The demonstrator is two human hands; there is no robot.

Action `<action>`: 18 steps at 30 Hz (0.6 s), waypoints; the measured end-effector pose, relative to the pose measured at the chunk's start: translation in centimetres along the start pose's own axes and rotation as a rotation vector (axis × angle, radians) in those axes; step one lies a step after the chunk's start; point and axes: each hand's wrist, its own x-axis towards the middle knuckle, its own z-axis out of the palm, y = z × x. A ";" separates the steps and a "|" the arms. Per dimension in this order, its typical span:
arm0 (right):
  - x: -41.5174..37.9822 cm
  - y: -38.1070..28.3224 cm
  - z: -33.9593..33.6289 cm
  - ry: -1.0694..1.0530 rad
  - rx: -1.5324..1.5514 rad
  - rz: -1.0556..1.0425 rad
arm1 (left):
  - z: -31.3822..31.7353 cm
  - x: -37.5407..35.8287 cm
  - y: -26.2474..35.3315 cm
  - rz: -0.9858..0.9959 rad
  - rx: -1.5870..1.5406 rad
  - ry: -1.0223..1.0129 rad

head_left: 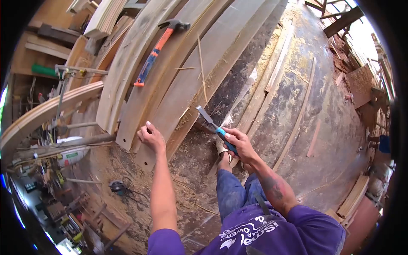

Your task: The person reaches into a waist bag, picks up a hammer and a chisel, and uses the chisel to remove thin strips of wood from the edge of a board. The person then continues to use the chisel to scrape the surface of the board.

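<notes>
My right hand (239,144) is wrapped round the blue and black handle of a wood chisel (217,127). Its flat steel blade points up and left, close to the edge of a wide wooden board (187,102). My left hand (151,137) is over the near end of the boards with its fingers curled in; whether anything is inside them is hidden. Across the boards further up lies a claw hammer (159,51) with an orange and blue handle. Thin wood splinters (202,70) rest on the wide board.
Long wooden strips (272,76) and sawdust lie on the dark floor to the right. A corded power tool (120,187) sits on the floor at lower left. Clamps (63,76), a white sack (70,151) and curved timber (51,106) crowd the left side.
</notes>
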 end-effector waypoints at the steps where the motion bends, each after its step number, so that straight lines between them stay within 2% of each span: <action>1: -1.5 -0.3 -0.6 0.019 -0.017 -0.010 | 0.4 -0.1 -0.4 0.019 -0.007 0.012; 3: -4.4 -0.2 -2.7 0.058 -0.078 -0.010 | 2.4 -0.1 -1.3 0.005 -0.052 0.068; 4: -6.1 0.0 -4.2 0.095 -0.118 -0.006 | 4.5 -0.6 -4.2 -0.034 -0.136 0.078; 5: -8.4 -1.2 -4.8 0.130 -0.166 0.016 | 4.1 0.0 -3.6 -0.190 -0.108 -0.095; 6: -11.2 -2.5 -5.3 0.182 -0.207 0.035 | 4.7 -0.3 -3.7 0.016 -0.162 0.071; 7: -13.5 -2.9 -6.1 0.242 -0.324 -0.088 | 3.4 0.4 -2.6 0.092 -0.140 -0.003; 8: -15.2 -2.7 -6.9 0.313 -0.442 -0.199 | 3.9 0.2 -2.5 0.156 -0.311 0.069; 9: -16.2 -1.3 -8.7 0.363 -0.498 -0.229 | 5.9 1.2 -4.4 0.294 0.073 0.054; 11: -19.7 -0.5 -10.2 0.502 -0.585 -0.324 | 3.7 0.5 1.1 0.447 -0.135 0.012; 14: -25.8 -0.5 -7.6 0.709 -0.233 -0.277 | 0.8 -2.0 5.3 0.673 -0.233 -0.096; 15: -26.6 1.6 -8.1 0.798 -0.147 -0.398 | 0.4 -2.4 6.2 0.709 -0.224 -0.137; 18: -26.6 4.0 -2.8 1.010 0.187 -0.559 | 2.8 -2.1 5.3 0.729 -0.166 -0.274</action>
